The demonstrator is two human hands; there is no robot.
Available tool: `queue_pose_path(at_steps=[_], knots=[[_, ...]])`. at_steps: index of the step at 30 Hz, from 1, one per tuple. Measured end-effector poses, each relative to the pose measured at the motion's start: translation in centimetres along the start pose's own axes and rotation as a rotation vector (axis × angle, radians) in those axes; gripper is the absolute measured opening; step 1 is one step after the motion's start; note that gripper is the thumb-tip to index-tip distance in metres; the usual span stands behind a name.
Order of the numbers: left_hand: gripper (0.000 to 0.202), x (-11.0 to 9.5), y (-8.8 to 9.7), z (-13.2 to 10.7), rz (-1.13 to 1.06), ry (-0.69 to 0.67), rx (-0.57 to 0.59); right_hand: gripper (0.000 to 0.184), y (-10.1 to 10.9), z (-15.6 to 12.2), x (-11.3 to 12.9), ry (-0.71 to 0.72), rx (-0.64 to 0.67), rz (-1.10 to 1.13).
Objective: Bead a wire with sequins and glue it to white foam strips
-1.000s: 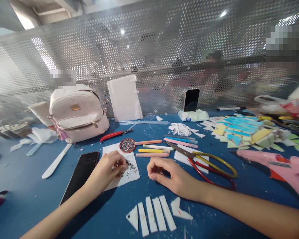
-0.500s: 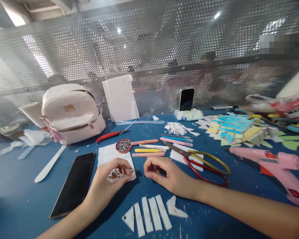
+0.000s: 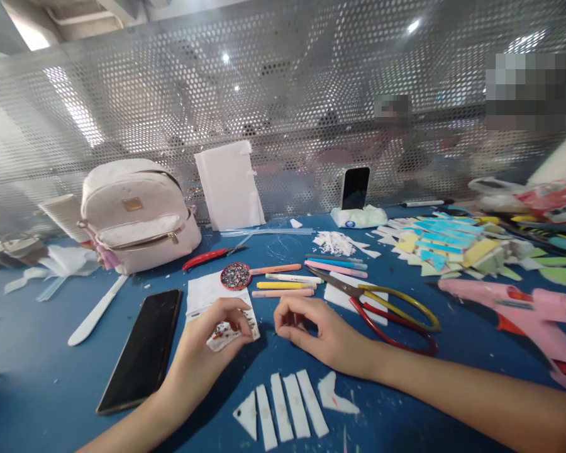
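Observation:
My left hand [image 3: 214, 336] rests over a white sheet of paper [image 3: 202, 289] with small dark and orange specks on it; its fingers are curved, with a gap between thumb and fingertips. My right hand [image 3: 309, 324] lies on its side on the blue table, fingers curled and thumb near the index tip; anything inside is hidden. Between my forearms, white strips [image 3: 283, 406] are laid in a fish shape, with a pointed head piece [image 3: 247, 416] and a forked tail piece [image 3: 337, 395]. Scissors [image 3: 396, 308] with red and yellow handles lie beside my right hand.
Beyond my hands lie several pens [image 3: 287, 285] and a round red-rimmed dish of glitter [image 3: 235, 275]. A phone [image 3: 141, 349] and white knife [image 3: 97, 313] are left; a pink glue gun [image 3: 523, 308] and paper scraps [image 3: 448, 242] right. A backpack [image 3: 139, 214] stands behind.
The fingertips of my left hand have parted a little from its thumb. My right hand stays in place. The whole view has shifted very slightly.

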State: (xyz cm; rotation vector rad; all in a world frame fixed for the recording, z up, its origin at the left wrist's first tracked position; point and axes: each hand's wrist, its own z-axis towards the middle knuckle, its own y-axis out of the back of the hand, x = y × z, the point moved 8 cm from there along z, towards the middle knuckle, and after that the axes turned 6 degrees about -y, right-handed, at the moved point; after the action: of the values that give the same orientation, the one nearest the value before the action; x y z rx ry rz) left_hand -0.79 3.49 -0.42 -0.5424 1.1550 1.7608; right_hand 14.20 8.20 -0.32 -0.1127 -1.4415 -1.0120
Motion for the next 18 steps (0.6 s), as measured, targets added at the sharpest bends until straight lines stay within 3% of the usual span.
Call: queue_pose_path(at_steps=[10,13,18], knots=[[0.026,1.9,2.7,2.0,0.268,0.03,0.048,0.01,-0.1,0.1,-0.1,-0.019,0.01,0.018],[0.026,2.3,2.0,1.8,0.313,0.015,0.115,0.011,-0.1,0.0,-0.1,-0.013,0.01,0.017],[0.035,1.7,0.2,1.1,0.369,-0.123,0.246,0.01,0.0,0.0,0.1,-0.013,0.009,0.009]])
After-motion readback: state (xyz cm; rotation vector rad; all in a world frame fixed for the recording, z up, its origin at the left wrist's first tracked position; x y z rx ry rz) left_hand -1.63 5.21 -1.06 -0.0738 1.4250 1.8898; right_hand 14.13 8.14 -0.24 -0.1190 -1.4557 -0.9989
